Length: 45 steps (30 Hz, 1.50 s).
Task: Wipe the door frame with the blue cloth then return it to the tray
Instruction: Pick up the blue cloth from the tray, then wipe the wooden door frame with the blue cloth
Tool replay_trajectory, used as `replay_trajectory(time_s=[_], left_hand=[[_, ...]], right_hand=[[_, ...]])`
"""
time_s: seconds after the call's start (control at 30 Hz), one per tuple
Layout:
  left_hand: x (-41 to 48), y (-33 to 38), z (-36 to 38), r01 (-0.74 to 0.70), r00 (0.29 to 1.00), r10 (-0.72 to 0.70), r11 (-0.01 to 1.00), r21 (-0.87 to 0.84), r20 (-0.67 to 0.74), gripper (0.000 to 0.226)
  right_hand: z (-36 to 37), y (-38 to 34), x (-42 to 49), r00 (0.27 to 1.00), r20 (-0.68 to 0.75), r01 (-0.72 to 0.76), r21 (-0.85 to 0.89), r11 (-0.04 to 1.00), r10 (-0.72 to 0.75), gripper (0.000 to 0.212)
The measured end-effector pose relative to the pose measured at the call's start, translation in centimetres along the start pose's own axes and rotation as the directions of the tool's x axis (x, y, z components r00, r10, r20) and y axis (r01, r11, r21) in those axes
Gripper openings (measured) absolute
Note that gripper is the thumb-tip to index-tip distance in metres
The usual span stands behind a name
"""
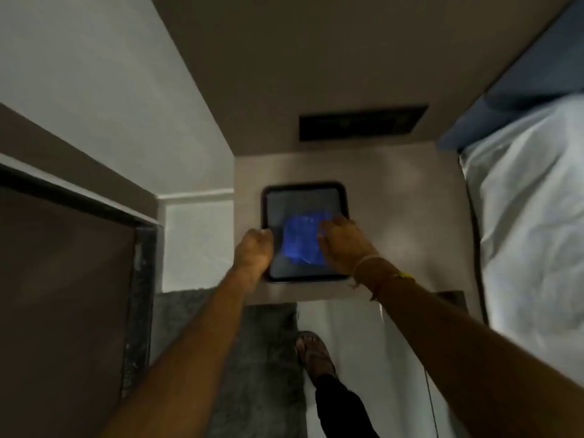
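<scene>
A dark square tray [305, 190] rests on a small beige bedside surface in the middle of the view. The blue cloth [300, 238] lies crumpled inside it, toward the near right. My left hand [254, 251] is curled around the tray's left rim. My right hand [343, 240] sits on the cloth's right side with fingers bent onto it; whether it pinches the cloth is blurred. The door frame [143, 257], dark and worn, runs down the left beside a brown door [63, 295].
A bed with white bedding [531, 216] and a blue headboard [537, 67] fills the right side. A dark switch panel [363, 123] is on the wall behind the tray. A grey floor mat [262, 358] and my sandalled foot [313, 349] are below.
</scene>
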<state>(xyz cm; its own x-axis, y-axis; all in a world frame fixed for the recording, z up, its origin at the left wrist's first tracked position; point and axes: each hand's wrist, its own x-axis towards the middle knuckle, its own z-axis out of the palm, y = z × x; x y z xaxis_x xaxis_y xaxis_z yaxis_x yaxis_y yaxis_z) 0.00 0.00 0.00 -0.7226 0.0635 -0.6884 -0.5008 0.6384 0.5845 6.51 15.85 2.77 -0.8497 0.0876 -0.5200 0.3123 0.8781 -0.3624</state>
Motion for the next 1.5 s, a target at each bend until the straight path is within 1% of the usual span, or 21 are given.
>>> replay_trajectory(time_s=[0.1,0.17,0.23,0.33,0.4,0.5,0.6,0.73,0.8,0.87,0.9,1.0,1.07,1.1,1.2,1.23,1.27,1.33,1.37,1.43,1.5], left_hand=[[3.8,-1.7,2.9,0.052,0.998,-0.053,0.998,0.032,0.031,0.042],[5.0,-2.4,4.3,0.051,0.998,-0.054,0.996,0.072,0.038,0.039],[5.5,-3.1,5.7,0.028,0.996,-0.033,0.998,0.061,0.088,0.033],[5.9,-3.1,7.2,0.029,0.996,-0.028,1.0,-0.011,0.084,0.031],[6.1,-2.8,7.8,0.066,0.996,-0.062,0.995,-0.08,0.062,0.03],[6.2,-2.2,7.9,0.142,0.988,-0.129,0.972,-0.189,0.079,0.012],[5.1,-1.2,7.2,0.158,0.985,-0.129,0.943,-0.294,0.114,0.022],[1.7,1.3,4.7,-0.014,1.0,0.013,0.962,-0.273,-0.006,0.014],[-0.8,3.1,2.2,-0.126,0.992,0.12,0.97,-0.21,-0.041,0.01],[-3.6,4.6,-1.5,-0.238,0.971,0.23,0.953,-0.188,-0.063,0.01],[-5.1,5.3,-3.5,-0.279,0.96,0.27,0.94,-0.198,-0.073,0.012],[-10.2,6.6,-10.2,-0.402,0.912,0.363,0.886,-0.233,-0.193,0.017],[-14.0,6.9,-14.5,-0.496,0.842,0.415,0.847,-0.192,-0.344,0.024],[-16.6,6.9,-17.2,-0.547,0.784,0.442,0.824,-0.148,-0.435,0.025],[-24.4,6.6,-24.2,-0.634,0.569,0.508,0.772,0.049,-0.646,0.024],[-27.1,6.0,-26.5,-0.642,0.491,0.527,0.757,0.121,-0.694,0.026],[-30.7,5.5,-29.6,-0.644,0.395,0.539,0.74,0.195,-0.744,0.028],[-35.8,5.2,-33.4,-0.638,0.237,0.561,0.705,0.308,-0.793,0.033],[-39.6,4.5,-36.2,-0.616,0.121,0.569,0.686,0.388,-0.813,0.035],[-47.2,2.6,-40.8,-0.535,-0.099,0.591,0.647,0.544,-0.8,0.039],[-53.7,1.0,-44.1,-0.439,-0.272,0.595,0.623,0.648,-0.756,0.042]], right_hand=[[3.8,1.6,3.0,0.999,0.005,-0.041,0.078,0.996,0.041,0.042],[5.7,2.1,3.8,0.999,0.027,-0.037,0.078,0.996,0.035,0.045],[7.6,2.7,4.3,0.998,0.046,-0.043,0.061,0.997,0.04,0.047],[9.0,3.1,4.3,0.998,0.024,-0.053,0.088,0.995,0.051,0.051],[9.7,3.2,4.3,0.998,-0.002,-0.057,0.133,0.989,0.058,0.058],[10.0,3.0,4.0,0.996,-0.005,-0.085,0.186,0.979,0.087,0.073],[9.2,2.3,3.5,0.995,-0.068,-0.065,0.174,0.983,0.077,0.089],[6.5,-0.1,2.5,0.98,-0.193,0.072,0.123,0.99,-0.047,0.094],[4.0,-2.8,2.0,0.961,-0.262,0.16,0.266,0.951,-0.088,0.087],[1.1,-6.1,0.9,0.948,-0.316,0.203,0.517,0.832,-0.035,0.072],[-0.1,-7.6,0.2,0.945,-0.327,0.217,0.598,0.772,-0.012,0.065],[-3.5,-12.9,-2.5,0.908,-0.413,0.335,0.611,0.717,-0.072,0.063],[-5.7,-16.8,-4.8,0.862,-0.493,0.441,0.61,0.659,-0.121,0.064],[-7.2,-19.7,-6.4,0.826,-0.543,0.511,0.607,0.609,-0.153,0.064],[-11.4,-28.3,-11.9,0.726,-0.641,0.667,0.566,0.485,-0.251,0.064],[-12.8,-31.4,-14.1,0.675,-0.675,0.724,0.53,0.442,-0.297,0.065],[-14.5,-35.4,-17.1,0.61,-0.709,0.786,0.484,0.385,-0.354,0.066],[-16.9,-41.1,-20.9,0.485,-0.783,0.872,0.398,0.285,-0.389,0.069],[-18.0,-44.9,-24.2,0.395,-0.818,0.918,0.34,0.202,-0.419,0.07],[-19.0,-51.4,-31.0,0.241,-0.852,0.969,0.242,0.057,-0.464,0.072],[-19.3,-56.2,-36.7,0.082,-0.866,0.985,0.147,-0.095,-0.493,0.071]])
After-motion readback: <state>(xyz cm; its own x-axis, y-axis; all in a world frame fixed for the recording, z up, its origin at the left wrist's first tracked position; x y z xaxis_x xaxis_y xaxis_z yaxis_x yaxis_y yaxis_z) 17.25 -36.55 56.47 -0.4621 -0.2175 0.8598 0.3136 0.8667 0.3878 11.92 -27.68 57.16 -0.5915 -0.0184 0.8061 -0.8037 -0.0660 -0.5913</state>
